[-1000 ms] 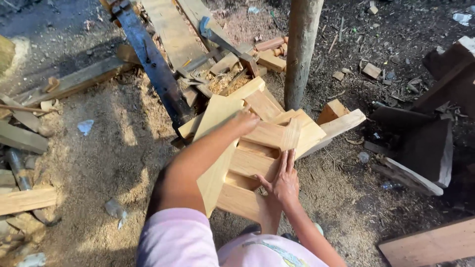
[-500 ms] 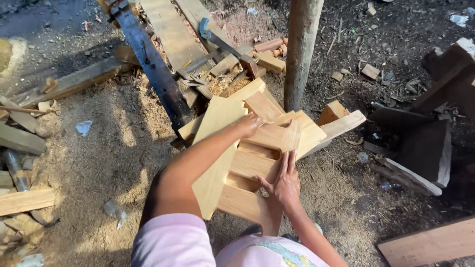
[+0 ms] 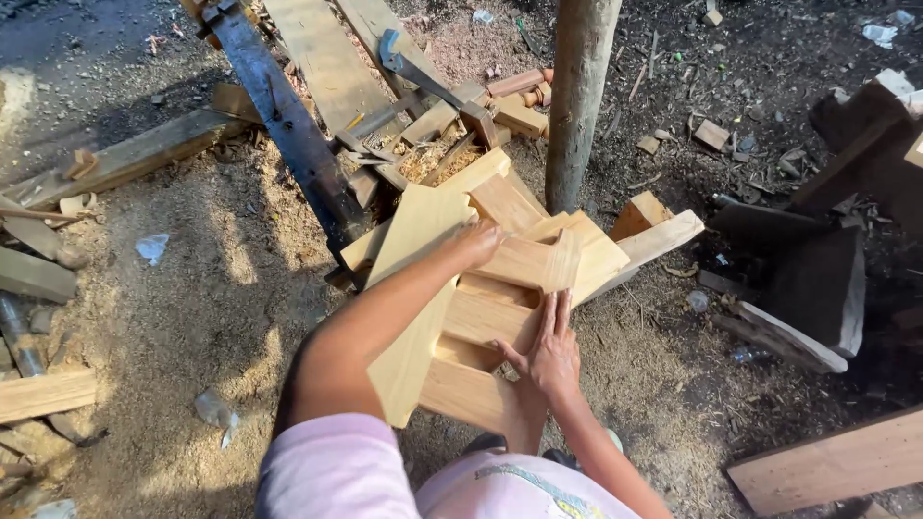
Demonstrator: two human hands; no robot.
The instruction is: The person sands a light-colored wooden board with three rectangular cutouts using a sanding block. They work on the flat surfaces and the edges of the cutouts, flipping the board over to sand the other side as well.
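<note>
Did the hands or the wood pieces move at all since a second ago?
Hardly. The left hand slid very slightly along the top of the pale wooden frame, fingers curled over its upper slat. The right hand stayed flat on a middle slat. Nothing was picked up or let go; the post and scraps kept their places.

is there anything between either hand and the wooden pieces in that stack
Nothing visible. The left hand rests directly on the upper wooden piece, beside the tall light board. The right hand lies flat against a lower slat. Both hands are already in contact with the stack.
</note>
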